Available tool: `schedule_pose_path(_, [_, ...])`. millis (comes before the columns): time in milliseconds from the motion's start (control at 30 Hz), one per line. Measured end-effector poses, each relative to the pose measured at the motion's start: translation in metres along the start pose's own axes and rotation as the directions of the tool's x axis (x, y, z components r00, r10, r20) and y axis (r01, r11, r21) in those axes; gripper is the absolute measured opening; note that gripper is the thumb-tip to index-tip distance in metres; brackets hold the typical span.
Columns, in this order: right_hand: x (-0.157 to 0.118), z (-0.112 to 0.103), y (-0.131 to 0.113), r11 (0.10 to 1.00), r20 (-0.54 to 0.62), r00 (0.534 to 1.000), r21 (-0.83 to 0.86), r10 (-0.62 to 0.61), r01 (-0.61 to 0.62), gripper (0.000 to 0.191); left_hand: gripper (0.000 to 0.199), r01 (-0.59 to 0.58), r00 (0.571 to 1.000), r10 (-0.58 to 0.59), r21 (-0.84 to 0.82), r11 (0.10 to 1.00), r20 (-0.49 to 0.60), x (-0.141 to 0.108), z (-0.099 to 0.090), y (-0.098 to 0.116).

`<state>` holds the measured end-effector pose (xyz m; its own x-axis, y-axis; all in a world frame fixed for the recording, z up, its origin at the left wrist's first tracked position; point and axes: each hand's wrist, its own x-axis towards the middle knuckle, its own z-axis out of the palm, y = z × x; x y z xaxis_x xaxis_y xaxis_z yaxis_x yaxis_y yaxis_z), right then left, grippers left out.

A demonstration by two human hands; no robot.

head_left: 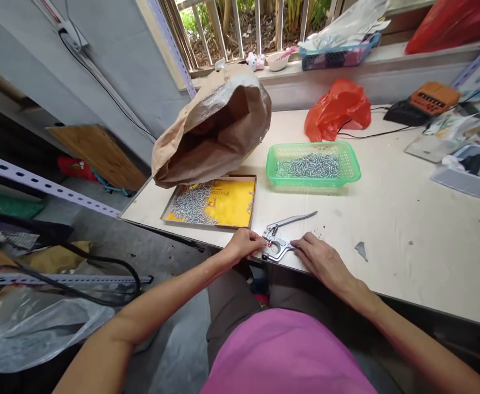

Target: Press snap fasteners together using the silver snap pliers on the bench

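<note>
Metal hand pliers [281, 244] with a C-shaped jaw and a coil spring lie at the table's front edge, their two handles spread apart. My right hand [321, 256] grips the lower handle at its end. Close against the jaw, the fingers of my left hand [243, 244] are pinched together; whatever is between them is too small to make out. A spot of red shows inside the jaw. Behind my left hand is a shallow yellow-bottomed tray [234, 205] with a heap of small silver metal pieces [194, 204]. A green plastic basket [314, 181] holds more such pieces.
A large open paper sack [219, 131] leans over the tray's back edge. Farther back are a red plastic bag [338, 109] and an orange-and-black battery charger [428, 104] with a cable. A grey scrap [361, 250] lies right of my right hand. A grey bin [467, 175] stands far right.
</note>
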<state>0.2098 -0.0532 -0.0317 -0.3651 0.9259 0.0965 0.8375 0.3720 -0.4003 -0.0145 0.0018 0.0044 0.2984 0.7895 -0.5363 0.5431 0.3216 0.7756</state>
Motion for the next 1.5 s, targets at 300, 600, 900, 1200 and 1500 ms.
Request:
schedule_pose_path(300, [-0.001,0.005,-0.004,0.992,-0.030,0.999,-0.123,0.030,-0.034,0.030,0.036,0.134,0.987,-0.139,0.066,0.989,0.076,0.014,0.000,-0.009])
schedule_pose_path(600, [0.001,-0.003,-0.001,0.995,0.052,0.998,-0.095,0.023,-0.018,0.029,0.025,0.198,0.965,-0.221,0.157,0.968,0.142,0.014,-0.004,0.010])
schedule_pose_path(900, [0.036,-0.022,0.049,0.963,0.153,0.982,-0.224,-0.115,0.148,0.099,0.030,0.182,0.969,-0.207,0.173,0.968,0.135,0.011,-0.004,0.012])
schedule_pose_path(1200, [0.040,-0.032,0.034,0.961,0.199,0.979,-0.256,-0.055,0.106,0.082,0.034,0.225,0.963,-0.240,0.120,0.967,0.123,0.008,-0.003,0.011])
schedule_pose_path(1500, [0.032,-0.030,0.028,0.970,0.155,0.984,-0.211,-0.090,0.122,0.055,0.034,0.090,0.996,-0.088,0.323,0.942,-0.019,-0.001,0.001,0.002])
